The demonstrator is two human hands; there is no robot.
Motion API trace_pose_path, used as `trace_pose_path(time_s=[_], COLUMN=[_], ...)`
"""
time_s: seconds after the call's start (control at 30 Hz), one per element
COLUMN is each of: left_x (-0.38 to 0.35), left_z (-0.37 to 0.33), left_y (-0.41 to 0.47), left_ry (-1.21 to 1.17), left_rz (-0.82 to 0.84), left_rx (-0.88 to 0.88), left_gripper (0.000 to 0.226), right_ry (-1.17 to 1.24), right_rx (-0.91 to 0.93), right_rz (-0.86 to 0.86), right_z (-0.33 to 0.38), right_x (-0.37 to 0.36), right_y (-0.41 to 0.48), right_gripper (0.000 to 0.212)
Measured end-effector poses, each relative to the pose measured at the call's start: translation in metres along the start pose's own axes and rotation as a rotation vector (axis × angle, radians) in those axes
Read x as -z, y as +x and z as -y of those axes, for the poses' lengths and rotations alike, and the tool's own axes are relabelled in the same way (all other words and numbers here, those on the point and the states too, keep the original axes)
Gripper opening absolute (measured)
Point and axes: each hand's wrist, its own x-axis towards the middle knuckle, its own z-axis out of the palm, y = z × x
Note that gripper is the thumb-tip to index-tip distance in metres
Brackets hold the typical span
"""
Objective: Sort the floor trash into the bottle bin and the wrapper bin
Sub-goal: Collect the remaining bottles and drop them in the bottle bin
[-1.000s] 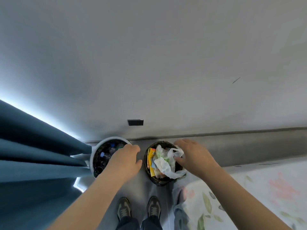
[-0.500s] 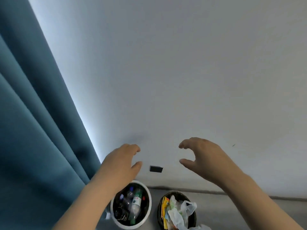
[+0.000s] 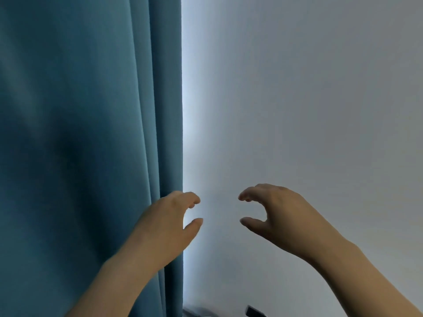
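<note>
My left hand [image 3: 169, 219] is raised in front of the curtain's edge, fingers curled and apart from the thumb, holding nothing. My right hand [image 3: 272, 211] is raised in front of the wall at the same height, fingers also curled and spread, empty. The two hands face each other with a gap between them. Neither bin and no floor trash is in view; the camera looks at the wall above them.
A teal curtain [image 3: 87, 133] fills the left half, with bright light along its right edge. A plain pale wall [image 3: 309, 99] fills the right half. A small dark wall plate [image 3: 254, 312] shows at the bottom edge.
The view has tilted up from the floor to the wall, so both bins, the shoes and the rug have dropped out of sight. Both hands stay raised and empty.
</note>
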Motion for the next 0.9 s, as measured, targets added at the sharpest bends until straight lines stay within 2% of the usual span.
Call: trace_pose_path(time_s=[0.33, 0.47, 0.7, 0.9], left_x=[0.015, 0.016, 0.034, 0.065], left_z=[-0.001, -0.005, -0.006, -0.007], left_y=[-0.024, -0.054, -0.131, -0.222], left_ry=[0.096, 0.18, 0.275, 0.335], left_rz=[-0.22, -0.275, -0.396, -0.504], left_rx=[0.323, 0.492, 0.758, 0.921], left_gripper=[0.032, 0.031, 0.036, 0.038], right_ry=[0.04, 0.084, 0.148, 0.161], right_rx=[0.43, 0.601, 0.868, 1.115], right_rz=[0.002, 0.059, 0.142, 0.126], right_z=[0.01, 0.031, 0.105, 0.191], right_x=[0.019, 0.013, 0.001, 0.0], right_y=[0.065, 0.079, 0.073, 0.037], right_gripper=[0.04, 0.041, 0.042, 0.044])
